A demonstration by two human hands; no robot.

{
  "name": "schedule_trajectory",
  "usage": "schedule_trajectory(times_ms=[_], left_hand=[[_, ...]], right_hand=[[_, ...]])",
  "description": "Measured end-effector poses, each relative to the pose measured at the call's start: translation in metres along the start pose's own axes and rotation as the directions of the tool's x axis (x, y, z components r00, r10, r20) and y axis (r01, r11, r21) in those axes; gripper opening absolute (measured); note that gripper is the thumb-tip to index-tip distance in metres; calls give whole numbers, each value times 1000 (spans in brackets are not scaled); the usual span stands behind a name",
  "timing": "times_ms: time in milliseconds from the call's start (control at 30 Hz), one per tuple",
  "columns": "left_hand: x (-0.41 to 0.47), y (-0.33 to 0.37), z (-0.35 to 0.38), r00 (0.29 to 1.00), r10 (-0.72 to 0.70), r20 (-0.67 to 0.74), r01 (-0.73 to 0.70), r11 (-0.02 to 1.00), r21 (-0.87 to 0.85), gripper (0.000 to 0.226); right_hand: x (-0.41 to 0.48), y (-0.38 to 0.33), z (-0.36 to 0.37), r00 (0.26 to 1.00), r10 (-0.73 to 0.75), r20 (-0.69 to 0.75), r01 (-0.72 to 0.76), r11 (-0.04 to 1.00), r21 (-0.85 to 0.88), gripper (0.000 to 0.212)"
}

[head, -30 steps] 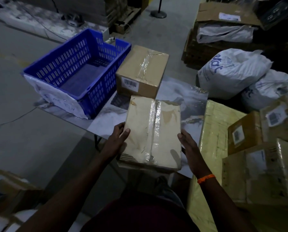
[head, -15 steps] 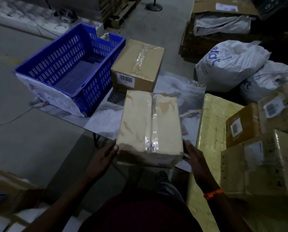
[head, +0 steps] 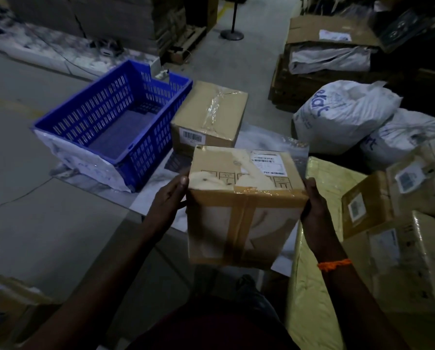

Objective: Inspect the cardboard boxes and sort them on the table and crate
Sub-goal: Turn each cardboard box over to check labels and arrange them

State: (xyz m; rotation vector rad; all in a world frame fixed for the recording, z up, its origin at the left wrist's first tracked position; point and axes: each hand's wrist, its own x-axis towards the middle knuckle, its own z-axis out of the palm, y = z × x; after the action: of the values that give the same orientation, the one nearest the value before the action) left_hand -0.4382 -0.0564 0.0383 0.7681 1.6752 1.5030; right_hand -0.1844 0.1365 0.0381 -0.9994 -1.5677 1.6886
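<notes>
Since a second before, the box (head: pixel 244 210) had tipped up, its brown-taped end toward the person. The left hand (head: pixel 169 200) and right hand (head: pixel 312 205) held it over the near edge of the bench (head: pixel 138 198), fingers (head: pixel 182 181) clamped on its cardboard sides. Beyond the box sat a second box (head: pixel 211 114), taped, and a slotted blue crate (head: pixel 150 152).

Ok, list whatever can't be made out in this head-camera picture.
- Taped brown cardboard box: head view; print on its white label is too small, and the underside faces away.
- Left hand and right hand: most fingers are hidden behind that box.
- Second brown cardboard box beside the blue slotted plastic crate: barcode digits are too small.
- Wrapped cartons at right: cut off by the frame edge.
</notes>
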Motion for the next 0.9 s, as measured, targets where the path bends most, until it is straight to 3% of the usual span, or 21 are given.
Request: schedule_trajectory(times_ms=[300,400,567,633,700,733,800,900], left_hand=[[19,-3,-2,1000,0,14,1,999,-51,49],[22,-4,-2,1000,14,15,-13,999,-44,59],[27,3,2,1000,-8,-14,7,999,-51,44],[28,14,5,996,71,-53,-68,996,59,46],[25,25,11,979,188,-81,-163,955,250,44],[24,31,14,965,249,-81,-206,912,355,50],[26,38,23,926,377,8,-317,768,556,63],[40,46,41,897,375,235,-403,475,782,68]], right_hand=[[19,-6,-2,1000,-3,-6,4,996,88,105],[25,-4,-2,998,52,19,-54,987,149,96],[31,-10,-1,994,105,-5,-103,982,158,98],[32,-18,1,993,90,-78,-81,990,113,106],[30,-33,5,985,-44,-165,26,993,-111,102],[28,-42,8,973,-154,-173,99,951,-291,93],[27,-58,17,943,-329,-59,229,764,-603,69],[35,-66,44,884,-382,268,427,431,-795,62]])
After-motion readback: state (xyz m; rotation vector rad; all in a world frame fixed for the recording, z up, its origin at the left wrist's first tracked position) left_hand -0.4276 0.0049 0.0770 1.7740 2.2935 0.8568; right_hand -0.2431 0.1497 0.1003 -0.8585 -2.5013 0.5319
